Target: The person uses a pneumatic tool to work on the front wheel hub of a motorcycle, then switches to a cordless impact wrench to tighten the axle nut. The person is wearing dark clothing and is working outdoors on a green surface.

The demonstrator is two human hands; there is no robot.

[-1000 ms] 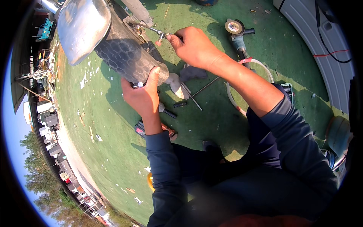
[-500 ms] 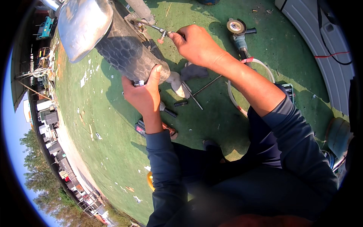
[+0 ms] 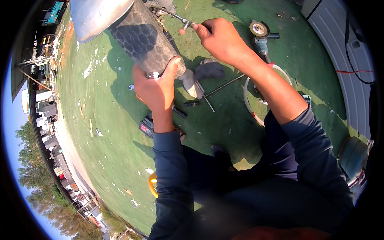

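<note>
A dark tyre [image 3: 138, 38] with a scale-like tread slants across the upper left, beside a shiny silver mudguard [image 3: 98, 16]. My left hand [image 3: 157, 90] is closed round the tyre's lower end, its thumb along the right side. A small whitish piece [image 3: 153, 75] shows between thumb and fingers. Right of the tyre, my right hand [image 3: 218, 40] pinches the near end of a slim metal rod tool [image 3: 173, 15], which has a small cross fitting with a reddish knob [image 3: 183, 31]. The rod's far end reaches in beside the wheel, where parts are hard to make out.
On the green floor lie an angle grinder [image 3: 261, 38], a pale hose loop [image 3: 246, 94], a T-handled wrench [image 3: 224, 86], a grey cloth or glove [image 3: 210, 69], a whitish one [image 3: 191, 84] and a black cylinder [image 3: 192, 103]. A power tool [image 3: 147, 126] sits below my left hand. A pale panel [image 3: 336, 60] stands right.
The whole view has shifted slightly. Tyre, mudguard and left hand sit a little higher and further right in the picture. Both hands keep their grips.
</note>
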